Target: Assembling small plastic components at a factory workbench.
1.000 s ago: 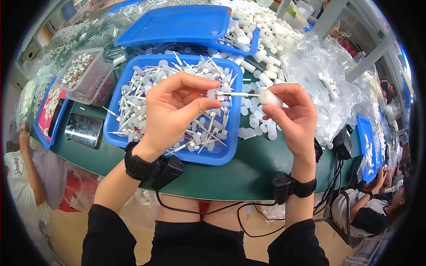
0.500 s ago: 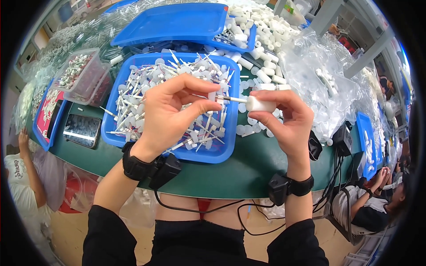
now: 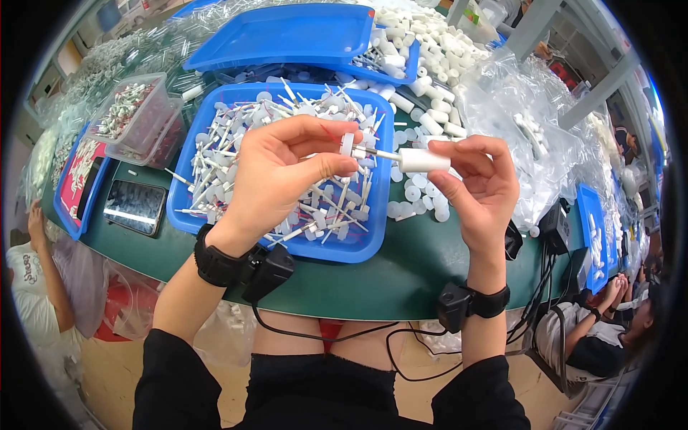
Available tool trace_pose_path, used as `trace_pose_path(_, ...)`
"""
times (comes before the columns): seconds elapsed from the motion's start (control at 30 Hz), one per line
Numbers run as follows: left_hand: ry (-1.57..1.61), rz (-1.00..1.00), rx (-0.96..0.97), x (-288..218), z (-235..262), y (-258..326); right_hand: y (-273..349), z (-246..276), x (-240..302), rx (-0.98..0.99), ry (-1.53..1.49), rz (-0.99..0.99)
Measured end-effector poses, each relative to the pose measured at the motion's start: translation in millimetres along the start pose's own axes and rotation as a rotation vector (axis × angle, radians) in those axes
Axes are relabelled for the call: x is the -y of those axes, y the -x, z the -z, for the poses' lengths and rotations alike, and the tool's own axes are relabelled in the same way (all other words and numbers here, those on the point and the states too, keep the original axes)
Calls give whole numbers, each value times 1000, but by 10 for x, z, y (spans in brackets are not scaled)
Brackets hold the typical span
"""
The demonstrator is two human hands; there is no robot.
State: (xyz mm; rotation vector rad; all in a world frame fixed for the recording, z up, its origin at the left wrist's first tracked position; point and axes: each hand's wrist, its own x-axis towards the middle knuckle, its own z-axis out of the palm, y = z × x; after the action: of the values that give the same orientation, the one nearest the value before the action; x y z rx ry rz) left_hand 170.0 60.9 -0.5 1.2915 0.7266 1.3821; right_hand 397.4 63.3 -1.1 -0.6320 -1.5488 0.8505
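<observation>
My left hand (image 3: 269,172) pinches a small translucent white disc cap (image 3: 347,145) between thumb and forefinger. From the cap a thin rod (image 3: 380,153), part metal and part white, points right into the near end of a white cylinder (image 3: 424,160). Thumb and fingertips of my right hand (image 3: 479,179) grip that cylinder by its right end, with the other fingers curled behind. Both hands are raised above a blue tray (image 3: 337,252) heaped with similar capped white rods with reddish thin strands. How deep the rod sits inside the cylinder is hidden.
Loose white discs (image 3: 419,190) lie right of the tray, white cylinders (image 3: 437,118) behind them. A phone (image 3: 135,206) and clear boxes (image 3: 132,118) stand left. Another blue tray (image 3: 279,36) is at the back, plastic bags (image 3: 502,107) right. Cables (image 3: 541,283) hang near my right wrist.
My right hand has shifted slightly right, and its fingers sit farther toward the cylinder's right end, showing more of it. The cap in my left hand is turned more edge-on.
</observation>
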Motion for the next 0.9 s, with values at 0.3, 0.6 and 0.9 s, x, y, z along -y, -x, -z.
trace_pose_path(0.3, 102, 186, 43, 14, 58, -28, 44, 39, -27, 92, 236, 227)
trace_pose_path(0.6, 70, 109, 61, 21, -36, 31, 31, -63, 37, -12, -195, -226)
trace_pose_path(0.9, -53, -72, 77, 80, -67, 77, 118, -185, -26, 100, 124, -103)
